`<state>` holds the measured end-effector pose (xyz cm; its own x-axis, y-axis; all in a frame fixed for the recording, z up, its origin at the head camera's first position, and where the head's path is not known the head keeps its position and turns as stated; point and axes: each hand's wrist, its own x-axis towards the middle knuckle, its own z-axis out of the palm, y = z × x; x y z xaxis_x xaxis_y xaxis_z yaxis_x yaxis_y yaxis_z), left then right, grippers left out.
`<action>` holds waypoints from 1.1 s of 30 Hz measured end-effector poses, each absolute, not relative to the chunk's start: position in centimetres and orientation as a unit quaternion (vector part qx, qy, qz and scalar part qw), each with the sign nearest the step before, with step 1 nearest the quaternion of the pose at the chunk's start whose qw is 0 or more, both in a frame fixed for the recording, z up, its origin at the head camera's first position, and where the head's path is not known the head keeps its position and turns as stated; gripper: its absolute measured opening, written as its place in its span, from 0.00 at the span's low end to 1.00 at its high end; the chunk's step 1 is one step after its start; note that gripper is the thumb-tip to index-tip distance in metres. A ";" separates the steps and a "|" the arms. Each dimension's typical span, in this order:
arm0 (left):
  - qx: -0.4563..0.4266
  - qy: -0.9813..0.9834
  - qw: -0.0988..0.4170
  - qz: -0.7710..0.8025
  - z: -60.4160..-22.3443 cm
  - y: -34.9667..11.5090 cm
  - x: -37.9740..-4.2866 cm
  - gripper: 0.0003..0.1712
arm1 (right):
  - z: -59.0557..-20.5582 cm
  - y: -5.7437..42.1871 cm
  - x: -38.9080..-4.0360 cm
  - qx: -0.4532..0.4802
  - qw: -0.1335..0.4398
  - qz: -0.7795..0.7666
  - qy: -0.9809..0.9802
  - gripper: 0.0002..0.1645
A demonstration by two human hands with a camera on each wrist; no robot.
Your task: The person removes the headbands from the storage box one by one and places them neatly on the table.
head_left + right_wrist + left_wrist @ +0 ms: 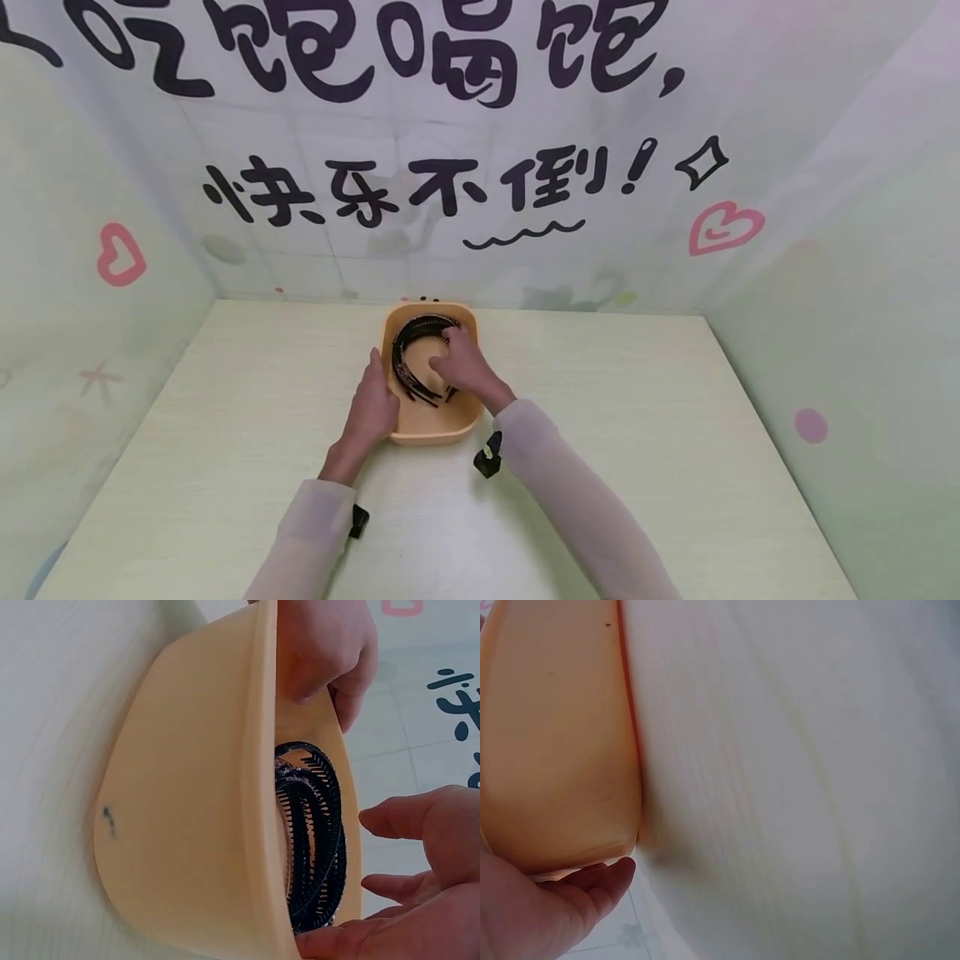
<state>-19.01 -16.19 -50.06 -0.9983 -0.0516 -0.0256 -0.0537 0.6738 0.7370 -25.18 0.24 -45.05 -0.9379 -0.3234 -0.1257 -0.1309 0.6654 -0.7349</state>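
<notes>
Several black toothed headbands (400, 358), some with glittery trim, lie bunched together in a pale orange plastic bin (426, 438). My left hand (371, 404) grips the bin's left wall, thumb over the inside and fingers along the outside, as the right wrist view shows. Reaching over the right side of the bin, my right hand (468, 367) has its thumb and fingers spread apart above the headbands. In the right wrist view its lower fingers come right up to the end of the headband bunch (307, 840).
The bin stands on a pale wood-grain table (600, 450), near the back wall (480, 271) with large black lettering. Side panels (847, 358) border the table left and right. Small black devices (488, 455) hang at both sleeve cuffs.
</notes>
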 end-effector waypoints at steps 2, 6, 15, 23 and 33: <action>-0.029 0.915 0.000 0.403 -50.0 -16.2 -19.0 0.42 | -45.1 0.2 -25.2 -0.119 0.122 -0.403 0.899 0.36; -0.030 0.914 0.002 0.404 -49.9 -16.2 -19.1 0.42 | -45.1 0.1 -25.1 -0.112 0.120 -0.413 0.896 0.35; -0.029 0.915 0.002 0.402 -49.8 -16.0 -19.2 0.43 | -45.1 0.0 -25.2 -0.114 0.111 -0.404 0.901 0.35; -0.029 0.918 -0.001 0.396 -49.9 -16.3 -19.2 0.42 | -45.3 0.0 -25.5 -0.089 0.090 -0.440 0.889 0.32; -0.027 0.917 -0.004 0.399 -50.0 -16.3 -19.2 0.42 | -45.2 -0.2 -24.7 -0.084 0.066 -0.431 0.896 0.31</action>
